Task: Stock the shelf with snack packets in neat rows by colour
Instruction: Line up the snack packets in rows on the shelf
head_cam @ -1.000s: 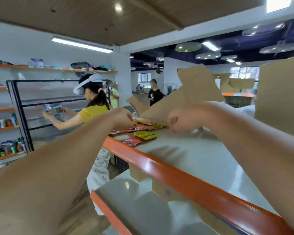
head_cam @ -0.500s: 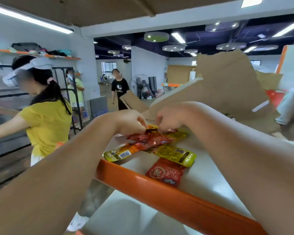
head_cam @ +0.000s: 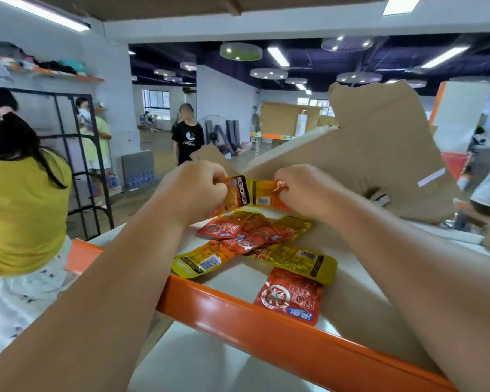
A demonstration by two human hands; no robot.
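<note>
Packet (head_cam: 262, 193) pinched by left hand (head_cam: 194, 190), right hand (head_cam: 306, 190), both ends hidden

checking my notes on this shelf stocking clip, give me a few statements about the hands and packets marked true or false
1. The left hand and the right hand both grip the raised packet above the pile. True.
2. The pile is sorted into neat rows by colour. False: red and yellow packets overlap, mixed together.
3. A red packet lies closest to the front rail. True.
4. The front rail is blue. False: it is orange.
5. Torn cardboard stands behind the hands. True.
</note>
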